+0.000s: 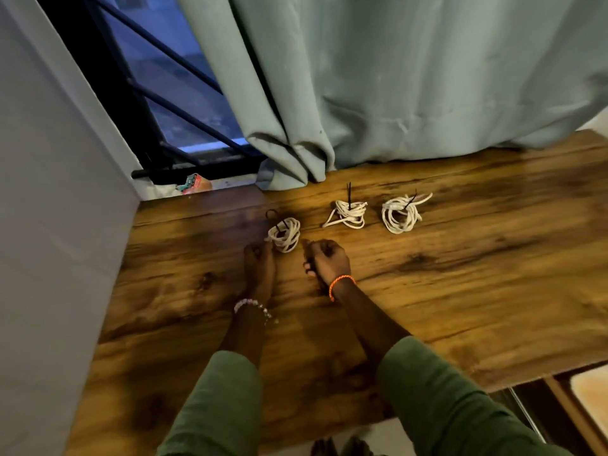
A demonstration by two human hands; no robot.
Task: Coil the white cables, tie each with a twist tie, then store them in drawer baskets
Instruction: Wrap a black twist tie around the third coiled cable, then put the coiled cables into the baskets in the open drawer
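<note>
Three white cable coils lie in a row on the wooden table (460,291): left coil (285,234), middle coil (349,214), right coil (402,214), each with a dark tie. The left hand (259,262) touches the left coil's edge, fingers curled; whether it pinches is unclear. The right hand (325,260) is curled just beside it, holding nothing visible. A green curtain (394,77) hangs behind. A small packet (192,184) lies by the window; its print is unreadable.
</note>
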